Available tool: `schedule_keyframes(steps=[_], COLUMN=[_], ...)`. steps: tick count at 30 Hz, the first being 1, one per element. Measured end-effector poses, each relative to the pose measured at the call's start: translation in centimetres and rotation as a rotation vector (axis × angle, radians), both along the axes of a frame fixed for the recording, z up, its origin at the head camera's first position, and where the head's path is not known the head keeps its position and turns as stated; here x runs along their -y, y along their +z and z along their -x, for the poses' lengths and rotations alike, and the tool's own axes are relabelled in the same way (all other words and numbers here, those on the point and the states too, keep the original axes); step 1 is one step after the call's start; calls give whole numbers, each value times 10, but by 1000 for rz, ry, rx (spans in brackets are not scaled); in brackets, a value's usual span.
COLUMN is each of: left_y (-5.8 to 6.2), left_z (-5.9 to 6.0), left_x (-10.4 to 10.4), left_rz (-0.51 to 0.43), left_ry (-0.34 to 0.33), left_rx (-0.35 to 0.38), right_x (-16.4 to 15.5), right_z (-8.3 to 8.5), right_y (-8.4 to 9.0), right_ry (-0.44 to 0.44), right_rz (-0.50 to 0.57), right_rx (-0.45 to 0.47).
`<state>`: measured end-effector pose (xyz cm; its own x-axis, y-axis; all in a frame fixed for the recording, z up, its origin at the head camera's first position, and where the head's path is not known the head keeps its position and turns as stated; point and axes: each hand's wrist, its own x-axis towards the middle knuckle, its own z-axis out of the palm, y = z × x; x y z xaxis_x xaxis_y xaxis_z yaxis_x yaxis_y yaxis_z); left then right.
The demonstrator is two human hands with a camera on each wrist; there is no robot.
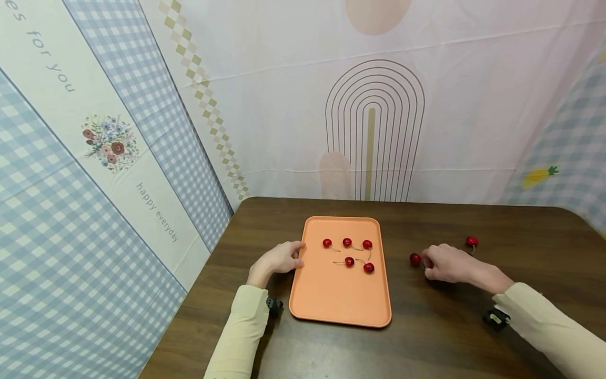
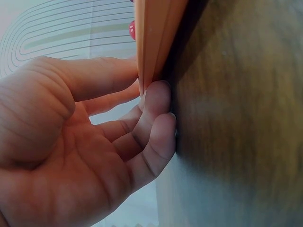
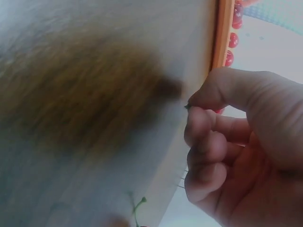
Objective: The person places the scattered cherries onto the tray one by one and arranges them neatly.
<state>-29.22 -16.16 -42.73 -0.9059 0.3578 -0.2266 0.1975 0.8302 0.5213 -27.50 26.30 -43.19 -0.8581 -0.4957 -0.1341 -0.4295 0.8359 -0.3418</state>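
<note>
My left hand [image 1: 280, 258] holds the left edge of an orange tray [image 1: 331, 300]; the left wrist view shows the thumb on the rim and curled fingertips against its side, close to the tabletop. Several red cherries [image 1: 349, 261] with stems lie on the tray. To the right of the tray, my right hand [image 1: 450, 263] pinches a cherry [image 1: 415, 259] by its stem. In the right wrist view the stem's tip [image 3: 188, 106] pokes out between thumb and forefinger, while that fruit is mostly hidden. Just beyond the right hand lies another cherry [image 1: 472, 241], its stem [image 3: 140, 205] pointing up in the right wrist view.
The brown wooden table [image 1: 322, 352] carries everything. Behind it hangs a pale printed cloth [image 1: 274, 116], with a blue checked cloth [image 1: 71, 221] at the left. Dark wrist devices [image 1: 496, 319] sit at both sleeves.
</note>
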Motion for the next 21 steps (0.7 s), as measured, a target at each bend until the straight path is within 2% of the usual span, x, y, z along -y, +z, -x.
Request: schedule_keyframes(steps=[8,17,21], left_y=[2,-1,-2], left_z=[1,2,2], left_x=[-1,1,1], left_rz=[0,1,0], left_ry=[-2,0,-6], left_rx=[-1,17,8], right_x=[15,46,65], right_z=[4,9,11], right_y=[13,22,27], right_ry=[46,58,53], right_rz=[103,158,188], right_rx=[-42,-46,-99])
